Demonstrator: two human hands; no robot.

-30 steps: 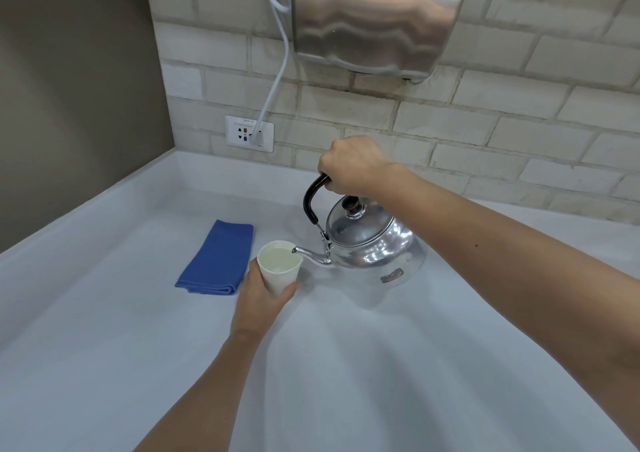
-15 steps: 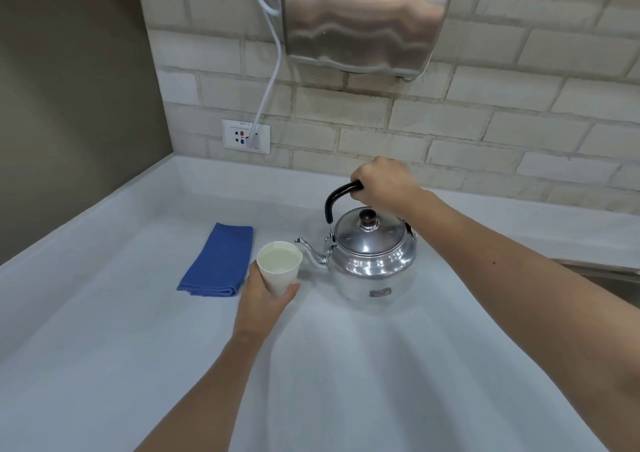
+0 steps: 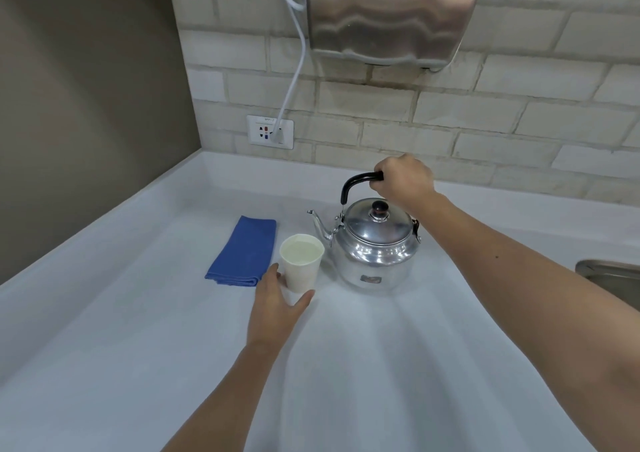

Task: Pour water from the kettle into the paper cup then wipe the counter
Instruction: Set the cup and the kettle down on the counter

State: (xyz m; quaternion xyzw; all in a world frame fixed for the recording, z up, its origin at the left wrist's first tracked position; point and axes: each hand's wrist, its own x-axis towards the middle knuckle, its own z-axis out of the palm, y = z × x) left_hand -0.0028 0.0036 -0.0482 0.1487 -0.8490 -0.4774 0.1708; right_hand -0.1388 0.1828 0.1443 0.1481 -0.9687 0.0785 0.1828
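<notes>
A shiny metal kettle stands upright on the white counter, its spout pointing left toward the cup. My right hand grips its black handle from above. A white paper cup filled with water stands just left of the kettle. My left hand cups its lower part, thumb on the left side and fingers under the right. A folded blue cloth lies flat on the counter to the left of the cup.
A steel hand dryer hangs on the brick wall above, its white cord running down to a wall socket. A brown side wall bounds the counter at left. A metal sink rim shows at the right edge.
The kettle went from tilted with its spout over the cup to upright on the counter, a little to the right. My left hand stayed on the cup.
</notes>
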